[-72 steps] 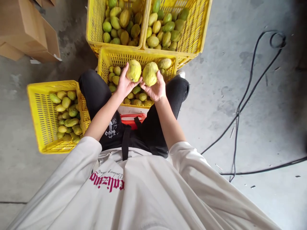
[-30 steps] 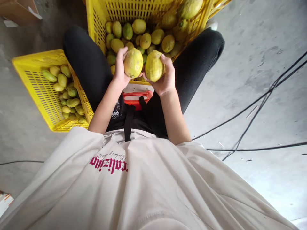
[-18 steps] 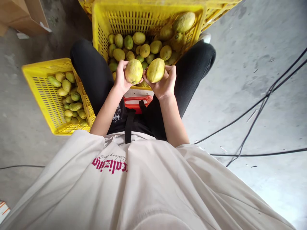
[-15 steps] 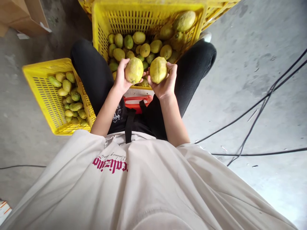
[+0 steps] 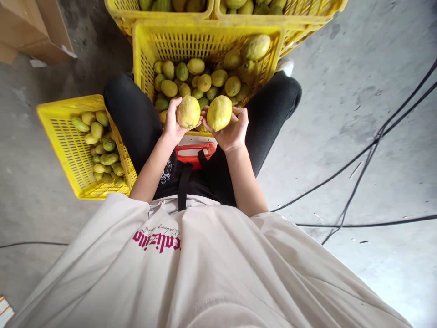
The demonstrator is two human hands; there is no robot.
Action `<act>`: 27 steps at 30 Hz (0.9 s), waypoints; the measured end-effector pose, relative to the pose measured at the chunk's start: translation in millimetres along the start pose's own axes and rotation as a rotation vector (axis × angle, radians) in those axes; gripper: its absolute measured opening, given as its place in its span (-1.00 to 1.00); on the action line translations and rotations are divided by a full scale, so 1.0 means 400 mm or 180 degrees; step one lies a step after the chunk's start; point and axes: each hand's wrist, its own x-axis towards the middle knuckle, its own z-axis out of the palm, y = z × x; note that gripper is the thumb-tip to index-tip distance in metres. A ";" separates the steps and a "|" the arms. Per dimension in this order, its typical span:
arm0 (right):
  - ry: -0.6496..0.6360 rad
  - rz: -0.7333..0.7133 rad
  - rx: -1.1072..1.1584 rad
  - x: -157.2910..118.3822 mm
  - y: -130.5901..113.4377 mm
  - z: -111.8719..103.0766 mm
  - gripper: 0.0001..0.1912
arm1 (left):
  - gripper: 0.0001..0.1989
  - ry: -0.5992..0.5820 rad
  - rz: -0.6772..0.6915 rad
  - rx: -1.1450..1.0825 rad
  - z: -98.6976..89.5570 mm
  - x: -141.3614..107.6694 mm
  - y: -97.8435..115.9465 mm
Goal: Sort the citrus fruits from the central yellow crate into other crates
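Observation:
My left hand (image 5: 174,124) is closed round a round yellow fruit (image 5: 188,112), thumb up along its side. In my right hand (image 5: 235,130) rests a second yellow fruit (image 5: 219,113), lumpy and slightly pointed, with the fingers curled under and beside it. Both look like small melons or large lemons; I cannot tell which. The two fruits are held side by side, a small gap apart, over the near edge of a yellow crate (image 5: 208,29). Inside that crate lie many yellow and green fruits (image 5: 169,88), with bigger ones (image 5: 256,47) at the far right.
My knees straddle the crate. Another yellow crate (image 5: 56,136) with fruit stands at left, and further fruit crates (image 5: 164,16) are behind. A red-handled item (image 5: 194,152) sits between my legs. Black cables (image 5: 370,150) cross the floor at right; a cardboard box (image 5: 30,27) is far left.
The fruit in my right hand has been turned, showing a different side. Both hands still hold their fruits. The view has tilted up, bringing more of the rear crates into sight.

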 end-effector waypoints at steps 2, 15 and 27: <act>0.0094 0.0015 0.0067 0.000 -0.001 0.005 -0.54 | -0.71 0.0050 0.0019 0.0102 0.000 0.001 0.005; 0.0283 -0.0007 0.0086 0.010 -0.015 0.010 -0.61 | -0.67 0.0303 -0.0048 0.0282 0.050 0.013 -0.005; 0.0231 0.0129 -0.0209 0.025 -0.008 -0.007 -0.66 | -0.61 0.0515 -0.0245 0.0303 0.053 0.019 -0.002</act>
